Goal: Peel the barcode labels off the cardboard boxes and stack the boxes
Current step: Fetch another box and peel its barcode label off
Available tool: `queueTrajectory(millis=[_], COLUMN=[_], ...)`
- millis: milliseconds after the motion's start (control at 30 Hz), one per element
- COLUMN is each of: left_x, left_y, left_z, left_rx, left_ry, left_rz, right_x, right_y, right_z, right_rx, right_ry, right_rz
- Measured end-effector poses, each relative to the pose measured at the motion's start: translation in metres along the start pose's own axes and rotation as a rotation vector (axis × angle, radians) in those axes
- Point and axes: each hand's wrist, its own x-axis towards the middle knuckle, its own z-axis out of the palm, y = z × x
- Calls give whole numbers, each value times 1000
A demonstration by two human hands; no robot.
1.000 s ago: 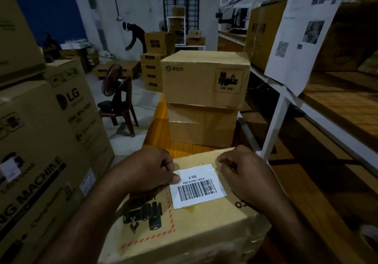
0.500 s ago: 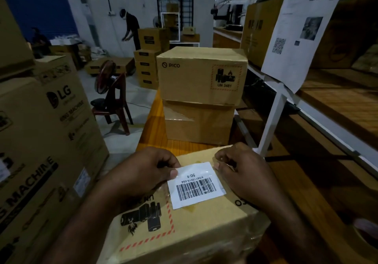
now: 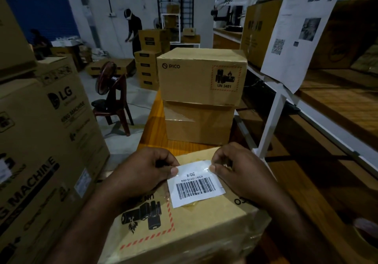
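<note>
While the thumb and curled fingers of the left hand (image 3: pixel 143 173) pinched the far corner of a barcode label (image 3: pixel 196 184) at 10 o'clock, the right hand (image 3: pixel 241 173) pinched the opposite far corner at 2 o'clock the same way. The white label, printed with black bars and "50/4", read upside down to the wearer. Its long axis ran from about 8 to 2 o'clock, and its near edge lay flat on top of the nearest cardboard box (image 3: pixel 194 233). Both forearms came in from 6 o'clock, knuckles up. At 12 o'clock, on a wooden table (image 3: pixel 155 124), a PICO box (image 3: pixel 201 75) sat stacked on a plain box (image 3: pixel 198 124).
</note>
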Motion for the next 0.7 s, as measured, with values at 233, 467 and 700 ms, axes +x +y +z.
queueTrajectory(millis=[233,467,700], left_x=[-1,4,4], left_y=[0,7,11], left_z=[4,7,10], left_rx=[-159,105,196], left_ry=[-3,-33,-44], left_rz=[20,52,122], right_x=[-5,-8,-15], right_y=[1,2,4], right_z=[-1,-1,-2], right_rx=[197,277,342], right_ry=[34,52,90], right_rz=[2,-44,-152])
